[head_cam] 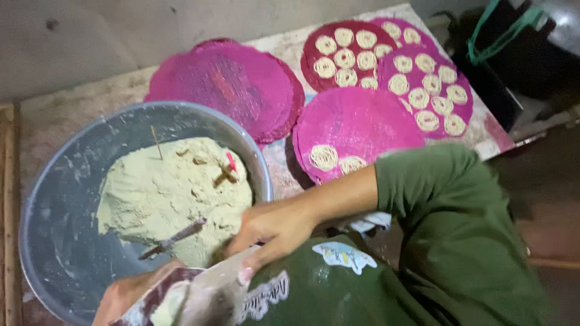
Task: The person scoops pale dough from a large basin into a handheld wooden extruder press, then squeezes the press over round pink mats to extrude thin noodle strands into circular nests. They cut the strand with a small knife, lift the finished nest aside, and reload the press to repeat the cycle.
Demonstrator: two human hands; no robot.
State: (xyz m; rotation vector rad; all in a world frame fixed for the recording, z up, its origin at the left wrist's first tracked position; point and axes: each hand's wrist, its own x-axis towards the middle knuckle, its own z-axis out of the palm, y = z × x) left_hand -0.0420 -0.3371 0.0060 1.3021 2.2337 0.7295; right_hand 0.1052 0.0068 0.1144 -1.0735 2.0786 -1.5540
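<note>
Right hand (275, 228) curled loosely over a press (202, 296), fingertips on its rim; left hand (130, 293) gripping it from below. Dough (172, 196) heaped in basin (54, 241) toward eleven o'clock, nearer the left.

Dim, soft indoor light; the view is tilted, grainy, blurred at lower edge.

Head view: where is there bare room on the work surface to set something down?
Bare surface lies behind the dough bowl, left of the empty pink mats. The right side is crowded with overlapping mats carrying noodle coils. Both hands fill the near edge.
</note>
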